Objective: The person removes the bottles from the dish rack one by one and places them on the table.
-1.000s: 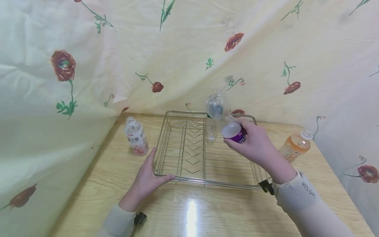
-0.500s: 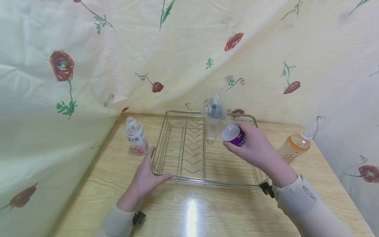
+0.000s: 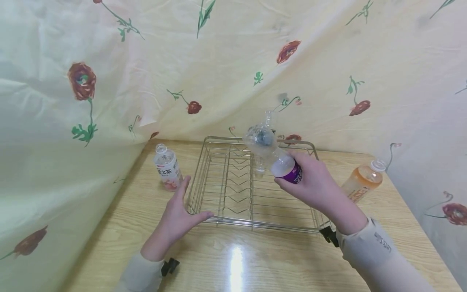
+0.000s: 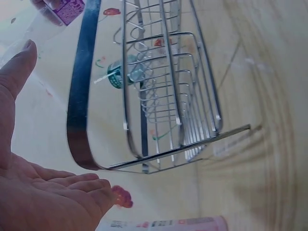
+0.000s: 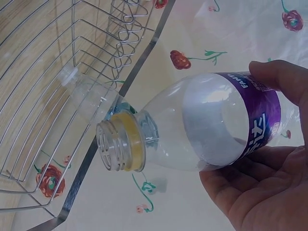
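My right hand (image 3: 313,182) grips a clear plastic Fanta bottle (image 5: 192,125) by its purple label. The bottle lies tilted in the air over the back of the wire dish rack (image 3: 251,222). Its uncapped neck, with a yellow ring, points away from the palm. Beyond it, a second clear bottle (image 5: 91,98) with a green label slants neck-down among the rack's back wires. My left hand (image 3: 175,221) spreads its fingers and thumb around the rack's front left corner, holding nothing. In the left wrist view, the palm is beside the rack's flat rim (image 4: 84,86).
Left of the rack stands a bottle with a white and pink label (image 3: 168,170). To its right is a bottle with orange tint (image 3: 365,180), partly behind my right wrist. Flowered cloth (image 3: 219,61) hangs behind the wooden table (image 3: 204,259) and at its sides.
The right hand has brought the Fanta bottle slightly down and left, its neck end swinging left. The left hand has shifted a little, with thumb and fingers still spread.
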A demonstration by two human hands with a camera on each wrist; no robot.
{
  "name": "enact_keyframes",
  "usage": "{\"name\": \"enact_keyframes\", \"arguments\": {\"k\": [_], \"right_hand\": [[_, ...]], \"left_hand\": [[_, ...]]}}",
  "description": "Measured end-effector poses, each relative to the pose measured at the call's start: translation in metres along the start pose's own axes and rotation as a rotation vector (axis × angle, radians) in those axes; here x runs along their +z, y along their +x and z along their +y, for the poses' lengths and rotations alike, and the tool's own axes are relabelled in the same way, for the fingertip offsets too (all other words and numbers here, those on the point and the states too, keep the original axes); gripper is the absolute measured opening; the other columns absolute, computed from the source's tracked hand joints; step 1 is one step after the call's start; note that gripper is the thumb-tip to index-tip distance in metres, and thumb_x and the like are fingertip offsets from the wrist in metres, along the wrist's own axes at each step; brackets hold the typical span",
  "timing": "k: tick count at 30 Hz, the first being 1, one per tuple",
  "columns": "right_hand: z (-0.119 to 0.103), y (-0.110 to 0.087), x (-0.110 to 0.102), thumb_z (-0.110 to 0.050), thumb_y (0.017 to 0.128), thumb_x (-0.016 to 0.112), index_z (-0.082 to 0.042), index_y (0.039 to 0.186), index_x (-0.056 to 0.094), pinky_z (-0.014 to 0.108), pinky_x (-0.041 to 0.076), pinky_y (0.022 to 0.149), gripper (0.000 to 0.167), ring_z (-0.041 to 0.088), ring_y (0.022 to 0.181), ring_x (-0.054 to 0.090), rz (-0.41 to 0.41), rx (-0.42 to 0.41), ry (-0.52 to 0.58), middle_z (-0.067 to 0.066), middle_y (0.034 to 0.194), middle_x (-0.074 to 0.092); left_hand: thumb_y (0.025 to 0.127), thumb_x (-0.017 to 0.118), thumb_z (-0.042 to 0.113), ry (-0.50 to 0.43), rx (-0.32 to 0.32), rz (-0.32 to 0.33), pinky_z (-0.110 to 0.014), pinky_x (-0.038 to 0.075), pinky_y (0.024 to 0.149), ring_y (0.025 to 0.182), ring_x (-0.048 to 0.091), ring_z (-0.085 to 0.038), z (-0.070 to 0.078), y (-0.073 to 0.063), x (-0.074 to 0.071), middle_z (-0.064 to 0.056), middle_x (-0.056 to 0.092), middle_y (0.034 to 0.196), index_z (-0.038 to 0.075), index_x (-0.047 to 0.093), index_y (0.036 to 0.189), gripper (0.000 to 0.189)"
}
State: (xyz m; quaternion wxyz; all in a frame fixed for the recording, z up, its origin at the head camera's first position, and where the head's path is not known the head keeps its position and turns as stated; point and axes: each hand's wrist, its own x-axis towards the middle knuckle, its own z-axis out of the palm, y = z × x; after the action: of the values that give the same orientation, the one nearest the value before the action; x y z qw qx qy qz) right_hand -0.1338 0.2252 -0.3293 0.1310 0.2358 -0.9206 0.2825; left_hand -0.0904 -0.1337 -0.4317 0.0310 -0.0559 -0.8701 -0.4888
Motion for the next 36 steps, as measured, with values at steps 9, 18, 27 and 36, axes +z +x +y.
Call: {"name": "enact_keyframes", "arguments": {"k": [9, 18, 27, 36], "right_hand": [[-0.005, -0.003, -0.001, -0.025, 0.084, 0.086, -0.004, 0.131, 0.058, 0.048, 0.059, 0.075, 0.059, 0.027, 0.093, 0.065, -0.018, -0.009, 0.014, 0.010, 0.109, 0.066], [-0.006, -0.007, 0.000, -0.024, 0.082, 0.087, -0.002, 0.133, 0.057, 0.050, 0.059, 0.080, 0.063, 0.029, 0.099, 0.064, -0.036, 0.002, 0.010, 0.011, 0.115, 0.065], [-0.009, -0.010, 0.001, -0.023, 0.082, 0.087, 0.001, 0.138, 0.053, 0.051, 0.059, 0.081, 0.070, 0.031, 0.102, 0.063, -0.055, -0.014, 0.006, 0.015, 0.122, 0.063], [-0.010, -0.012, 0.003, -0.021, 0.080, 0.088, 0.003, 0.138, 0.053, 0.048, 0.060, 0.080, 0.072, 0.031, 0.102, 0.063, -0.049, -0.047, 0.002, 0.016, 0.124, 0.063]], "left_hand": [[0.065, 0.086, 0.067, 0.024, 0.012, 0.003, -0.065, 0.025, 0.112, 0.148, 0.019, -0.041, 0.016, -0.002, -0.010, -0.010, 0.017, 0.166, 0.028, 0.011, 0.164, 0.131], [0.065, 0.086, 0.068, 0.059, 0.045, 0.007, -0.064, 0.026, 0.113, 0.149, 0.020, -0.036, 0.031, -0.002, -0.016, -0.003, 0.017, 0.166, 0.029, 0.012, 0.164, 0.129], [0.066, 0.084, 0.069, 0.103, 0.097, 0.013, -0.063, 0.026, 0.113, 0.149, 0.021, -0.035, 0.043, -0.002, -0.022, -0.002, 0.018, 0.166, 0.025, 0.014, 0.164, 0.128], [0.065, 0.084, 0.070, 0.137, 0.130, -0.002, -0.068, 0.028, 0.110, 0.147, 0.022, -0.040, 0.053, 0.003, -0.025, -0.003, 0.017, 0.167, 0.031, 0.012, 0.164, 0.129]]}}
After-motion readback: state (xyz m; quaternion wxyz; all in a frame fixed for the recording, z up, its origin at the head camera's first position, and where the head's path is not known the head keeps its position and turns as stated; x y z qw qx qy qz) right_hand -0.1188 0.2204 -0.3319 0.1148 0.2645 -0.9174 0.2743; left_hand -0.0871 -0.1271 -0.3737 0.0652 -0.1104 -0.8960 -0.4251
